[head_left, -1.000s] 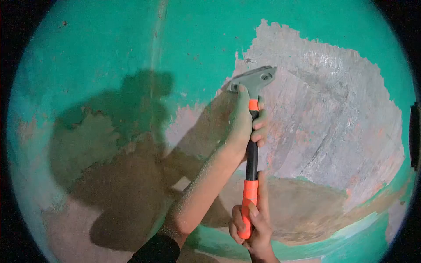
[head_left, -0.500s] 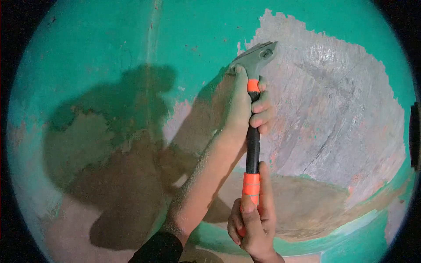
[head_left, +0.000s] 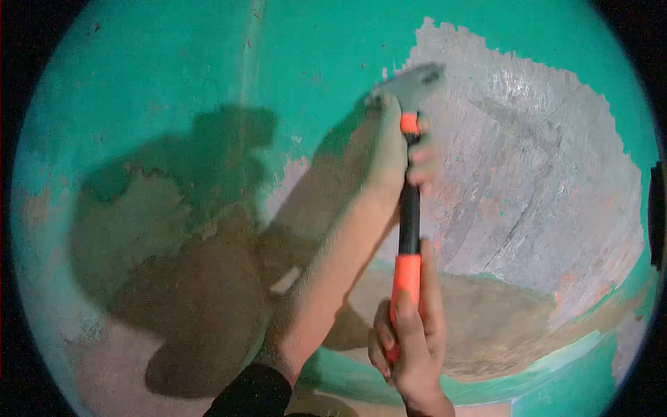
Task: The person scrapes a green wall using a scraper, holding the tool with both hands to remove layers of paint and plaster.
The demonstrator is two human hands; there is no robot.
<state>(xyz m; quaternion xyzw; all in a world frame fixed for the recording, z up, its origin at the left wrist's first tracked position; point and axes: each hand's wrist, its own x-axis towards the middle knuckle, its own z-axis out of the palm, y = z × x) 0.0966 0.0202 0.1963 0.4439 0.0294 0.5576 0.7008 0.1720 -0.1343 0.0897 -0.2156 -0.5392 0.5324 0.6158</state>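
A long-handled paint scraper (head_left: 410, 219) with a grey head and a black-and-orange handle stands nearly upright against the wall. My left hand (head_left: 390, 153) is wrapped round the upper handle, its thumb up against the head. Lower down, my right hand (head_left: 415, 337) grips the orange end, with the index finger stretched along the handle. The head is blurred and lies over the edge between green paint (head_left: 340, 48) and a bare grey patch (head_left: 514, 160). Its blade edge cannot be made out clearly.
Worn green and brownish wall surface fills the view. A raised vertical line (head_left: 250, 62) runs down the wall left of the scraper. Dark shadows (head_left: 187, 278) cover much of the left side. A dark object (head_left: 656, 215) shows at the right edge.
The scraper and both hands have moved up and slightly right along the wall. Both hands have kept their grip, and the head has become blurred.
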